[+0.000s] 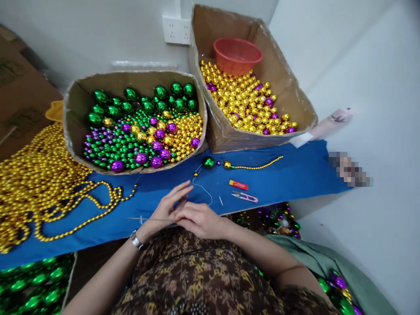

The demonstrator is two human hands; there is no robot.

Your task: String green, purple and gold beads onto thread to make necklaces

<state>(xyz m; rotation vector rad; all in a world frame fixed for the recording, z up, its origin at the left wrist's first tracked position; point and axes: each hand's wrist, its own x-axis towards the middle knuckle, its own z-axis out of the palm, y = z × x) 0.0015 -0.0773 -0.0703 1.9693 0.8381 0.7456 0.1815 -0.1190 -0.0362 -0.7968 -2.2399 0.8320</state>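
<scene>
My right hand is closed, its fingertips pinched on a long thin needle that points left across my left wrist. My left hand meets it fingertip to fingertip, with its fingers stretched out and apart; whether the thumb touches thread is hidden. Just beyond the hands, a pale thread curls over the blue cloth. A bead strand lies there, with a large green bead, a gold bead and a tail of small gold beads.
A red and yellow lighter and pink thread snips lie right of my hands. Behind stand a carton of mixed beads and a carton of gold beads with a red basket. Gold bead chains heap at left.
</scene>
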